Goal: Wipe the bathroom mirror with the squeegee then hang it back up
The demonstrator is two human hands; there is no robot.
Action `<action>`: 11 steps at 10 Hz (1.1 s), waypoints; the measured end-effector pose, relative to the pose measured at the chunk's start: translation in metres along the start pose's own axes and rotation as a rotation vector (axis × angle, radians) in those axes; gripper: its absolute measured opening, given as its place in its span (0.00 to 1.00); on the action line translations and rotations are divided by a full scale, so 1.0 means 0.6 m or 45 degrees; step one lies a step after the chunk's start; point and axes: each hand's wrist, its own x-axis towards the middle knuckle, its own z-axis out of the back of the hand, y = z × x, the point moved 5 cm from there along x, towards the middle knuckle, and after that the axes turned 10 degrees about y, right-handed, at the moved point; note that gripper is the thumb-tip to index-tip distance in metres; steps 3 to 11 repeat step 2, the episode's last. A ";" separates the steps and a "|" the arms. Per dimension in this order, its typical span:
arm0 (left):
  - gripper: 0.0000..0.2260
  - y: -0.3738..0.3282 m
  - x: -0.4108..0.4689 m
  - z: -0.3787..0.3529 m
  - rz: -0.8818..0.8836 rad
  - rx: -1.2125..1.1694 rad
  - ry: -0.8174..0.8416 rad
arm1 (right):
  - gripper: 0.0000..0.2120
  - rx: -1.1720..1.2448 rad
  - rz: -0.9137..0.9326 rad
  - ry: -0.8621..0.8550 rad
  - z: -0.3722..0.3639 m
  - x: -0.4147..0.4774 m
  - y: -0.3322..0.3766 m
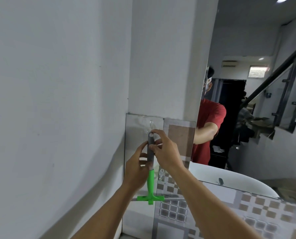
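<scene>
Nearest the camera, two bare forearms reach up toward the corner where the white wall meets a tiled panel. The left hand is closed around the lower grey part of the handle, and the right hand pinches the handle's upper end, its fingertips at the hanging hole. Between them the squeegee with a grey grip, bright green shaft and green T-shaped head hangs upright, blade downward, flat against the glossy pale wall tile.

Just above the handle's tip sits a small clear plastic hook, and the hole looks to be just beneath it (whether it has caught is too fine to tell). So the job seems to be in its closing step: the wiping is likely over, and what remains is seating the hole on the hook and letting go.

Farther right stands the large frameless wall mirror, reflecting a person in a red shirt, a stair rail and a dim room; I cannot judge how clean its glass is.

No brand, label or writing is readable anywhere
</scene>
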 end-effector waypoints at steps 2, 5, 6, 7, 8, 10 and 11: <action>0.26 0.004 0.002 -0.002 -0.020 0.036 -0.002 | 0.25 -0.039 0.022 0.007 0.001 -0.009 0.004; 0.26 0.004 0.002 -0.002 -0.020 0.036 -0.002 | 0.25 -0.039 0.022 0.007 0.001 -0.009 0.004; 0.26 0.004 0.002 -0.002 -0.020 0.036 -0.002 | 0.25 -0.039 0.022 0.007 0.001 -0.009 0.004; 0.26 0.004 0.002 -0.002 -0.020 0.036 -0.002 | 0.25 -0.039 0.022 0.007 0.001 -0.009 0.004; 0.26 0.004 0.002 -0.002 -0.020 0.036 -0.002 | 0.25 -0.039 0.022 0.007 0.001 -0.009 0.004; 0.26 0.004 0.002 -0.002 -0.020 0.036 -0.002 | 0.25 -0.039 0.022 0.007 0.001 -0.009 0.004; 0.26 0.004 0.002 -0.002 -0.020 0.036 -0.002 | 0.25 -0.039 0.022 0.007 0.001 -0.009 0.004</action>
